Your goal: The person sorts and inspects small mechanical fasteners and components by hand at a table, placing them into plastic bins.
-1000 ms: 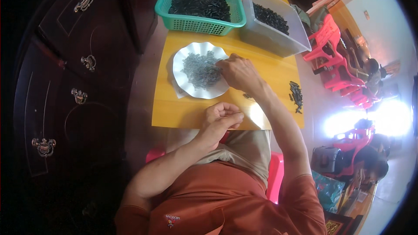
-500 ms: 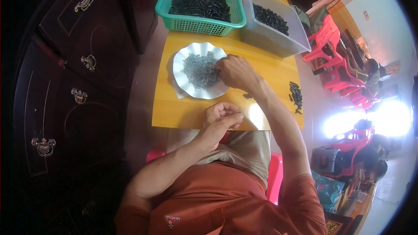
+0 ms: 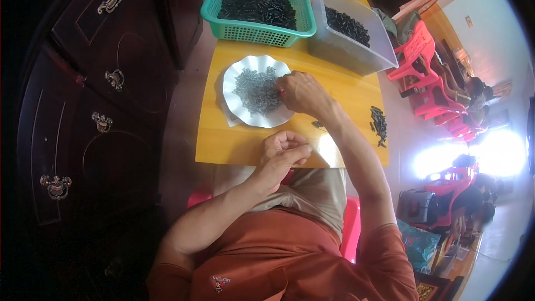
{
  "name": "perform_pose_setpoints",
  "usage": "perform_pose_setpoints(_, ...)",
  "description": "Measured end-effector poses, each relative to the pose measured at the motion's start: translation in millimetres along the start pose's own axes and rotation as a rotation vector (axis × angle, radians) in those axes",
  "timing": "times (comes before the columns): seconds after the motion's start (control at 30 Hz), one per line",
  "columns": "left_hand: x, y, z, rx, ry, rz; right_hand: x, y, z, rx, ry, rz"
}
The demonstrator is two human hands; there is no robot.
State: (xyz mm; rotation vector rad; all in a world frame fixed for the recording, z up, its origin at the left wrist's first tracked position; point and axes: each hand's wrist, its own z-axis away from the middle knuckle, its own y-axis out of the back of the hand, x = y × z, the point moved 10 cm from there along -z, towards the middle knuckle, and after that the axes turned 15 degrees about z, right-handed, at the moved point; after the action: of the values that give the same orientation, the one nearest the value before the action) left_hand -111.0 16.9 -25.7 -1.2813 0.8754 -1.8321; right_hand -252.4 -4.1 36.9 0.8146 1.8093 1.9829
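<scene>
A white plate with a wavy rim lies on the yellow table, heaped with small clear-grey pieces. My right hand reaches over the plate's right side, its fingertips down at the edge of the heap. Those fingers are bent together, and whatever they pinch is hidden. Closer to me, my left hand is held at the table's near edge, thumb pressed to curled fingers. Anything inside that grip is too small or covered to make out. A few small dark pieces lie beneath my right wrist.
A green basket of black short pieces stands at the back, beside a clear plastic bin holding similar ones. More black pieces lie at the table's right edge. Dark drawers flank the left; red chairs stand right.
Hardly anything differs. My right hand stays at the plate's right side and my left hand keeps its place; the view has shifted very slightly.
</scene>
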Motion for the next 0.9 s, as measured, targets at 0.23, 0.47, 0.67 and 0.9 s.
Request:
perform_pose_setpoints(0.23, 2.3, -0.4, 0.8, 0.005, -0.005, -0.008, -0.2, -0.1, -0.4, 0.007, -0.002, -0.012)
perform_pose_setpoints(0.47, 2.0, -1.6, -0.3, 0.002, -0.010, -0.011, 0.2, -1.5, -0.5, -0.007, -0.004, -0.014)
perform_pose_setpoints(0.67, 2.4, -1.3, 0.3, 0.007, -0.012, -0.001, 0.5, -3.3, -0.4, -0.020, -0.013, -0.032)
perform_pose_setpoints(0.9, 3.2, -2.1, 1.6, 0.005, -0.016, -0.003, -0.6, 7.9, 6.5, -0.014, -0.039, -0.224)
